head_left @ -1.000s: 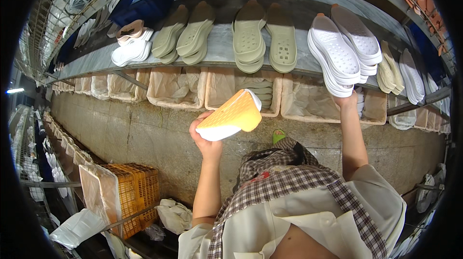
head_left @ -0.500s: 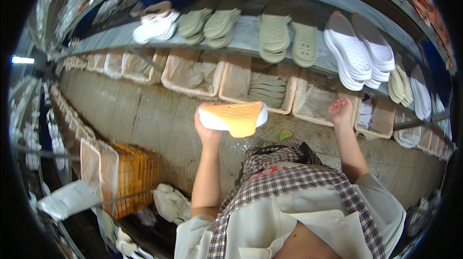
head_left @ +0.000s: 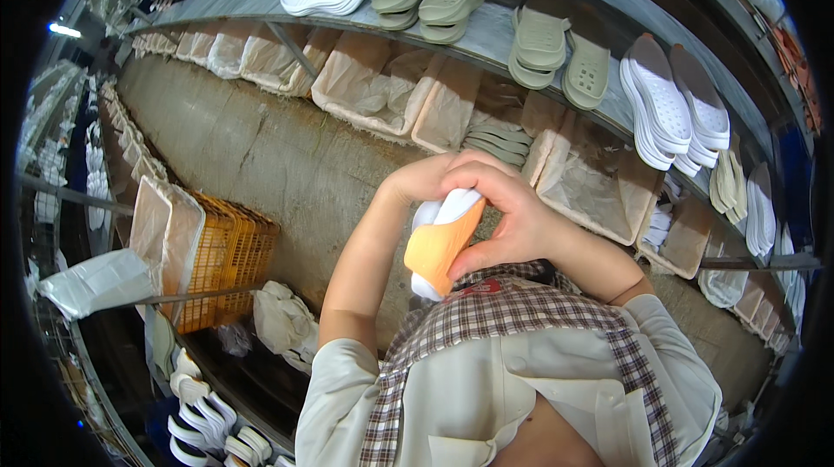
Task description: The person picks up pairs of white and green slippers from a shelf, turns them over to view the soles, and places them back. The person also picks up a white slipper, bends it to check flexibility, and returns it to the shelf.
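Footwear piece (head_left: 434, 245) now gets two-handed handling, the newly arrived right hand (head_left: 512, 206) clamping its right side, the left hand (head_left: 427, 177) beyond it, grip hidden.

Strong fisheye bending, blackened rim.

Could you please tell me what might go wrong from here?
The white-and-orange shoe sole could slip: the right hand pinches it between thumb and fingers, while the left hand's fingers are mostly hidden. It might then drop toward the concrete floor.

The stacked white soles seem to jut past the shelf's front edge, so a passing arm might knock them off.
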A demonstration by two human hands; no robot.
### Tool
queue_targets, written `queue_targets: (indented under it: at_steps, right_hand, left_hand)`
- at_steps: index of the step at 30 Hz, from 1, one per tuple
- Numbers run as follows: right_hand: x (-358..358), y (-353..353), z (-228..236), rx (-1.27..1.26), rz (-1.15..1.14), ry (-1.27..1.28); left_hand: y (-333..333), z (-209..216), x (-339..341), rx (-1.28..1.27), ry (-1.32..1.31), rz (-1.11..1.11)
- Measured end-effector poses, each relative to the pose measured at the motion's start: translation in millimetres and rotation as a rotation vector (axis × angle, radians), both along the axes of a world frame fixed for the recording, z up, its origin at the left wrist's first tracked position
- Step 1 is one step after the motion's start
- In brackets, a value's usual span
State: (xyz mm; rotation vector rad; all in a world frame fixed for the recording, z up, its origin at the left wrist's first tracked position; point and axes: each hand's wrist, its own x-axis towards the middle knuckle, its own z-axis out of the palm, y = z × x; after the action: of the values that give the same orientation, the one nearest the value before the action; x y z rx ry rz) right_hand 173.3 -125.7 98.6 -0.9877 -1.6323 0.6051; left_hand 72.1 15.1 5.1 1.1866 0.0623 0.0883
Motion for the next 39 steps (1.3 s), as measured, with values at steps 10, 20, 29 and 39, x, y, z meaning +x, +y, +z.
queue_targets:
  at_steps: [10,20,29,39]
  right_hand:
    - [-23.8,0.0,-0.6,0.059,-0.117,-0.073]
    - [-25.3,-5.7,1.5,0.073,-0.158,-0.115]
    - [-21.7,-8.7,-0.2,0.092,-0.171,-0.085]
    - [-10.5,-5.1,-11.4,0.115,-0.552,-0.046]
  left_hand:
    - [12.1,-8.0,5.6,0.607,0.121,-0.247]
    - [-12.2,34.7,-10.5,0.167,-0.032,-0.052]
    - [-3.3,12.6,-1.3,0.274,0.005,-0.122]
    - [0.2,-11.1,-28.0,-0.412,-0.039,0.135]
